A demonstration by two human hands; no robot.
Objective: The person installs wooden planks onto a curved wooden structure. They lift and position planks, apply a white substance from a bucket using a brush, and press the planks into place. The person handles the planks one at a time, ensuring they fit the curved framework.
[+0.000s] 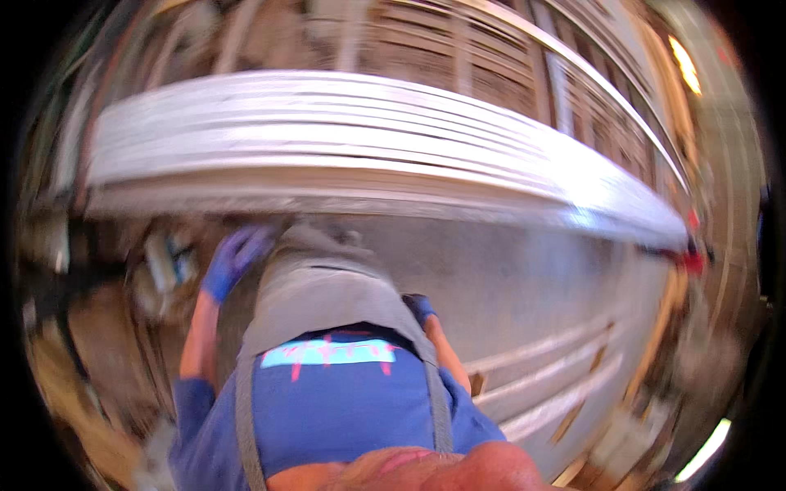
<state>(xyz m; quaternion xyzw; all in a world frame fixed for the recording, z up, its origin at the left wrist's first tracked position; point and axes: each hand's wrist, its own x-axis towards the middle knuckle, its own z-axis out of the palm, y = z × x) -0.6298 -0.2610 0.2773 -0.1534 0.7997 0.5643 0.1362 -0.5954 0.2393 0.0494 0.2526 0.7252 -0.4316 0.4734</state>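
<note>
My left hand (236,260), in a blue-purple glove, hangs to the left of my grey apron (319,295), just below the near edge of a long bench. Its fingers look stretched out, though blurred, and nothing shows in them. My right hand (420,308), in a dark blue glove, is low by my right side. Its fingers are mostly hidden, and I see nothing held. Ahead of me, several long whitish strips (327,123) lie side by side in a bundle across the bench, from left to right. Motion smears their surface.
Behind the strips stands a rack of slats (417,45) and rails. Several pale long bars (540,352) lie low at my right, over a grey floor (483,270). A whitish object (168,262) is at the left. A red item (692,260) sits by the strips' right end.
</note>
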